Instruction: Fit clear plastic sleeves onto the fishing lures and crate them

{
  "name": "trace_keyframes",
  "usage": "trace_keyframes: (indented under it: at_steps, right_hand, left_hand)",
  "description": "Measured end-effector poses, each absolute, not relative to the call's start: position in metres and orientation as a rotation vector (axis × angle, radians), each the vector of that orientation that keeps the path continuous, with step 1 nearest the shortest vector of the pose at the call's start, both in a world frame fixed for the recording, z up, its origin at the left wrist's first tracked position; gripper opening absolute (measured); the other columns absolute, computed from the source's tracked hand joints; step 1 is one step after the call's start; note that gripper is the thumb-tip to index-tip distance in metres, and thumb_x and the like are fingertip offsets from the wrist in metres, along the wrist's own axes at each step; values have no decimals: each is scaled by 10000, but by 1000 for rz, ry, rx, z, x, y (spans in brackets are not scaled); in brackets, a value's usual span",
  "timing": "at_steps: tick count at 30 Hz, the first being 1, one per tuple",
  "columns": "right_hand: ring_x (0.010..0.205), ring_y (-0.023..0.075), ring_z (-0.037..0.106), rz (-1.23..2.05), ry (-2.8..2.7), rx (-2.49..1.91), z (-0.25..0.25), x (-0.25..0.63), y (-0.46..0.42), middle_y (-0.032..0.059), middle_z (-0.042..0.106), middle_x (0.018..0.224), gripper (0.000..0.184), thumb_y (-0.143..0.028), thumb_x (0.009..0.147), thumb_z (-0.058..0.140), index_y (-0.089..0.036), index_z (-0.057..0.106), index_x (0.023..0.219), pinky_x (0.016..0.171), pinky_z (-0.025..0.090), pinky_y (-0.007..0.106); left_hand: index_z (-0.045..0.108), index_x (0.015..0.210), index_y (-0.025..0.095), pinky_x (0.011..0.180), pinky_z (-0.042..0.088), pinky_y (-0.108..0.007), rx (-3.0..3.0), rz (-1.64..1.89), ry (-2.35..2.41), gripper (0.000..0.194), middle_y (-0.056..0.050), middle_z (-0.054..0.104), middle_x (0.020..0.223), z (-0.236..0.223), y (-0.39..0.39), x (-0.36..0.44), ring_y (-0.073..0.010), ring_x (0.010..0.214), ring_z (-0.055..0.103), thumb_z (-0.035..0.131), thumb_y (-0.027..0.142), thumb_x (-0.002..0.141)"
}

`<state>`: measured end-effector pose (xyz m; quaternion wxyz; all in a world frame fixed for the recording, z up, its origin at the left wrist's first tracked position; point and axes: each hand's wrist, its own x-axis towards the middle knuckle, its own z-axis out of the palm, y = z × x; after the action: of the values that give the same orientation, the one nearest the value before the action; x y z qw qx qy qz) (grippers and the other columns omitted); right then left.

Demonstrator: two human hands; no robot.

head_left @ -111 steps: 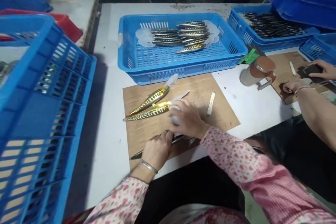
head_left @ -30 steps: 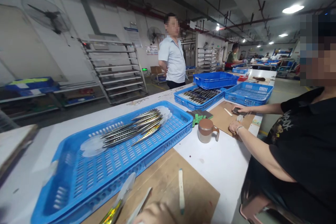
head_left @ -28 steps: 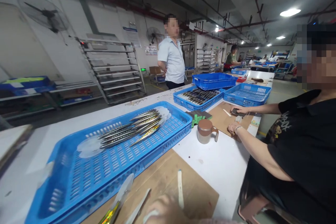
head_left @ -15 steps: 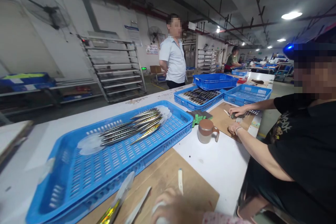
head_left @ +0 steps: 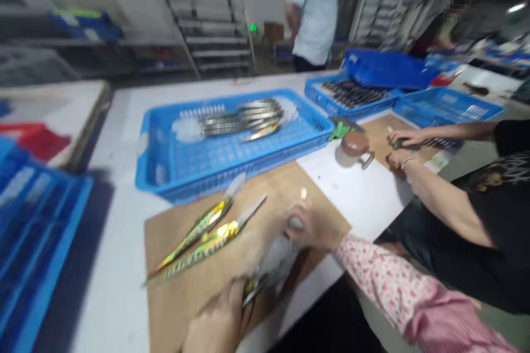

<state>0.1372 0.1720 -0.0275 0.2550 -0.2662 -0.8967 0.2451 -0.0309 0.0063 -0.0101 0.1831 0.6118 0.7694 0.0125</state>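
My left hand (head_left: 217, 317) is at the bottom of the cardboard sheet (head_left: 174, 309), closed on a fishing lure (head_left: 253, 288) with a large clear lip (head_left: 276, 259), blurred by motion. Just beyond it, my right hand (head_left: 310, 226) is curled around a small greyish-white thing too smeared to name. Two long gold-and-green lures, one upper (head_left: 199, 231) and one lower (head_left: 207, 248), lie on the cardboard left of my hands. Past my right fingers is a short whitish stick (head_left: 303, 193). Several silvery lures (head_left: 260, 113) with clear lips rest in a blue perforated basket (head_left: 248, 162).
A brown-lidded cup (head_left: 354, 149) stands right of the basket. Beside me, a co-worker's hands (head_left: 403, 146) work on another cardboard sheet. More blue baskets (head_left: 451, 107) stand at the back right. Blue crates (head_left: 37, 242) and a red bin (head_left: 35, 140) are at the left.
The view has tilted down and shifted left. My left hand and the lure in it have come into sight. My right hand now shows with its pink patterned sleeve.
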Motion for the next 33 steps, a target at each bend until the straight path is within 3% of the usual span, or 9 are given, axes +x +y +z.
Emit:
trace_keyframes:
  at_steps: [3,6,11,16,23,28,33]
  right_hand:
    - [1074,234,461,614,-2518,-717,-21,123,172,61,543,1084,204,-282,758,646,-197,600,938,960,358,418]
    - [1120,244,431,663,-2538,-583,-22,110,164,52,516,1153,246,-329,764,653,-216,607,977,979,338,418]
    - [1061,245,462,640,-2464,-654,-27,132,174,77,540,1090,200,-226,737,650,-197,606,930,949,354,402]
    - [1103,264,427,616,-2531,-580,-19,104,156,53,536,1151,223,-323,738,662,-235,618,937,956,331,423]
    - [1049,249,462,612,-2473,-723,-26,127,175,80,551,1086,186,-245,742,638,-195,615,919,943,347,405]
    - [1076,263,433,645,-2577,-539,-15,98,155,54,552,1096,191,-323,732,660,-229,620,893,929,347,415]
    - [1047,235,473,671,-2489,-620,-20,121,174,69,555,1077,186,-252,756,624,-205,598,934,950,357,405]
  left_hand:
    - [602,1135,176,629,484,-317,1825,-73,2266,297,-91,673,927,-32,-13,-25,-250,798,659,442,265,900]
    - [608,1079,156,567,446,-296,2007,-70,2302,273,-71,674,890,-40,-15,-22,-229,729,656,467,302,896]
    - [616,979,157,526,412,-288,2156,0,2324,202,-46,657,797,-42,-12,-23,-205,636,631,545,302,858]
    - [607,930,162,521,401,-291,2193,14,2325,165,-34,639,742,-45,-15,-25,-201,610,617,561,297,847]
    - [604,982,167,530,399,-291,2245,85,2344,191,-37,647,776,-50,-17,-25,-192,621,615,556,293,846]
    - [621,889,165,526,393,-286,2227,80,2364,192,-49,623,707,-50,-18,-26,-189,603,601,524,330,868]
    - [613,988,164,558,408,-291,2360,198,2352,192,-54,654,809,-55,-21,-27,-181,628,606,512,292,887]
